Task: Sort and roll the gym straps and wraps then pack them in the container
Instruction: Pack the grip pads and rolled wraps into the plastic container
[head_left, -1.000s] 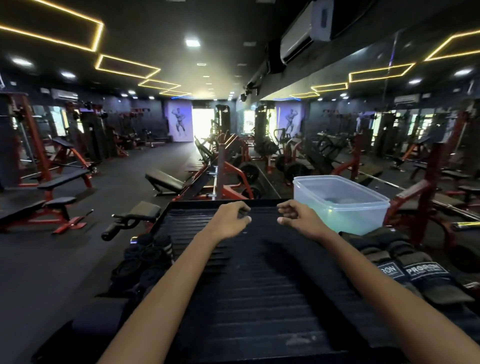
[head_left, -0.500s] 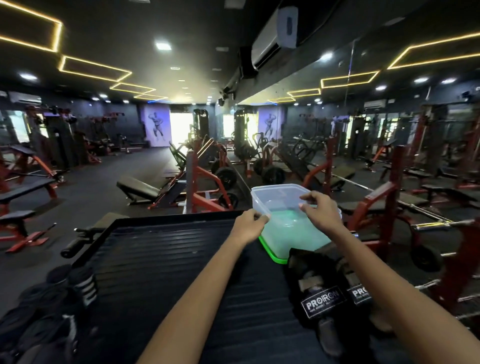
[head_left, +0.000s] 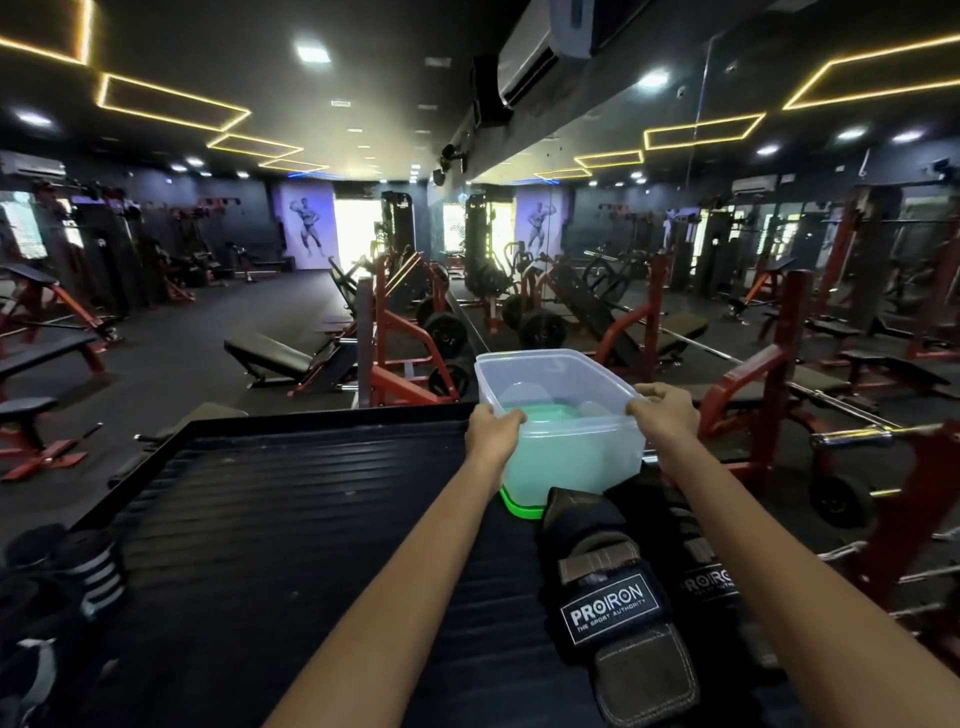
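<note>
Dark gym machines and yellow ceiling lights fill the upper frame above a black ribbed platform (head_left: 270, 519). At lower left sits a pile of rolled wraps (head_left: 78, 577). Right of centre, the left hand (head_left: 492, 434) grips the near left rim of the clear plastic container (head_left: 550, 384), the right hand (head_left: 667, 413) grips its near right rim. Below it, at lower right, lie two PROIRON straps (head_left: 613, 608)

Both arms reach forward, left grip (head_left: 492, 429) and right grip (head_left: 666, 412) curled closed.
</note>
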